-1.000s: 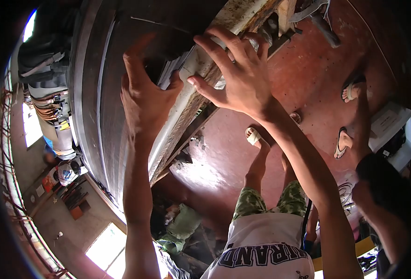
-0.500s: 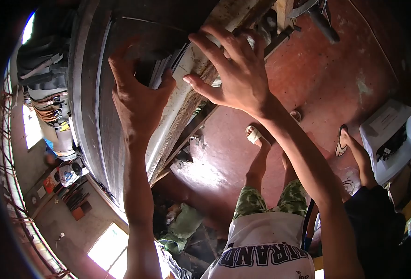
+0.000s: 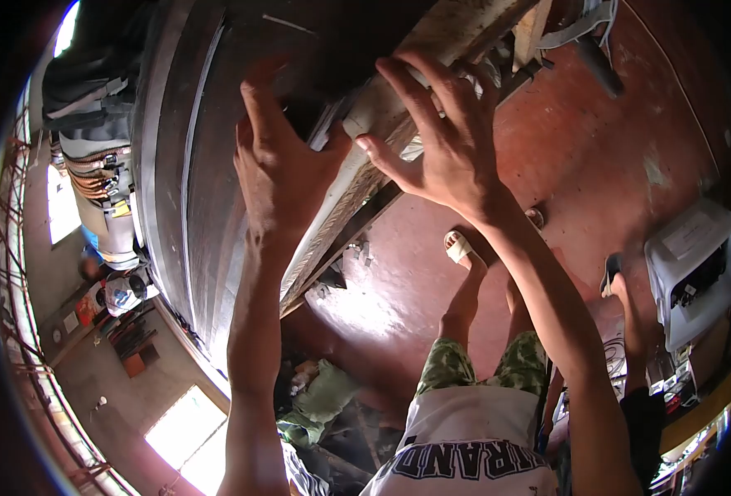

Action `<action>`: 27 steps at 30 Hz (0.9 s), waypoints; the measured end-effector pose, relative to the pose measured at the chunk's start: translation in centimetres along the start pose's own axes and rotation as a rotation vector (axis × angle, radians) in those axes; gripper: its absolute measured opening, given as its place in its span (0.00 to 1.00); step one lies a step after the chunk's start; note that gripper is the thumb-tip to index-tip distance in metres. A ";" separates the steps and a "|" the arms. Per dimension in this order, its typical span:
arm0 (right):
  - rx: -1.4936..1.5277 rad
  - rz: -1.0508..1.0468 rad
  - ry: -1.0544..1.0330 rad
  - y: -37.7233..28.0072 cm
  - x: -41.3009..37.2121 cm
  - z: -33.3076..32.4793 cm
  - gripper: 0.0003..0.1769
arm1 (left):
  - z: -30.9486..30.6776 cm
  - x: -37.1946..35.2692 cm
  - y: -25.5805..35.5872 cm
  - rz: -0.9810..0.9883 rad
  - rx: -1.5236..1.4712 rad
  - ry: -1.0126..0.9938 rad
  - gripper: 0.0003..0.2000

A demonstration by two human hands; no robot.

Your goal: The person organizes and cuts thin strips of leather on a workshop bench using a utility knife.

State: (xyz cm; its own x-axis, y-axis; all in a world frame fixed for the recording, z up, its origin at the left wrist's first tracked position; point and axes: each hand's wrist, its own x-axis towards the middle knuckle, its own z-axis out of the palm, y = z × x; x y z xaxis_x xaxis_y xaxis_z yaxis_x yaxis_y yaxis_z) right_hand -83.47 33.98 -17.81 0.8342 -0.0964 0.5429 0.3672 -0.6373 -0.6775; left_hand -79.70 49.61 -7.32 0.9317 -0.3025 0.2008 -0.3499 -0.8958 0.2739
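Note:
My left hand is at the edge of a dark work surface, its thumb and fingers spread and curved around a small stack of dark flat pieces. The stack's thin edges show as pale lines; part of it is hidden by my thumb and fingers. No firm grip on the stack is visible. My right hand hovers beside it, over the pale wooden edge beam. Its fingers are apart, with nothing seen between them.
A pale plastic bin with black items stands on the red floor at right. Another person's sandalled foot is near it. A dark-handled tool is at upper right. Green cloth lies below the bench.
My view has shifted, so bench and hands appear farther right. Both hands keep much the same spread shape. The other person's foot and leg at right have changed position.

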 end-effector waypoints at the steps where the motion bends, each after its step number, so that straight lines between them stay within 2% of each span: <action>1: 0.001 -0.011 0.008 0.0 0.1 -0.1 0.39 | 0.1 0.0 -0.1 0.053 0.023 0.018 0.41; 5: -0.001 -0.053 0.071 0.7 0.1 0.8 0.37 | 0.1 0.1 0.5 -0.081 -0.101 -0.029 0.42; 6: -0.007 -0.062 0.098 0.7 0.1 0.9 0.38 | -0.1 0.2 0.4 0.017 0.025 -0.010 0.39; 9: 0.007 -0.060 0.098 0.8 0.1 0.9 0.38 | 0.0 0.3 0.3 0.069 0.024 0.017 0.40; 16: 0.001 -0.065 0.110 0.9 0.0 1.3 0.37 | 0.0 1.0 1.0 0.048 -0.022 0.021 0.41; 18: -0.004 -0.061 0.113 0.9 0.1 1.2 0.37 | 0.1 1.3 1.3 -0.025 -0.008 -0.041 0.41; 22: 0.027 -0.056 0.103 0.8 0.1 0.9 0.39 | 0.3 1.3 1.0 0.084 0.016 0.013 0.41; 27: 0.059 -0.041 0.093 0.7 0.0 0.9 0.40 | -0.1 1.3 0.5 0.067 0.011 -0.029 0.41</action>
State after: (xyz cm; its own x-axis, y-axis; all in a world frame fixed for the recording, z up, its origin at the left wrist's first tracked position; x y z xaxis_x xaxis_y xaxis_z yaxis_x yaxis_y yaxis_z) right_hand -82.81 34.21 -18.74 0.7775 -0.1432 0.6124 0.4259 -0.5966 -0.6802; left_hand -78.64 48.79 -6.83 0.9087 -0.3712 0.1909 -0.4107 -0.8768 0.2501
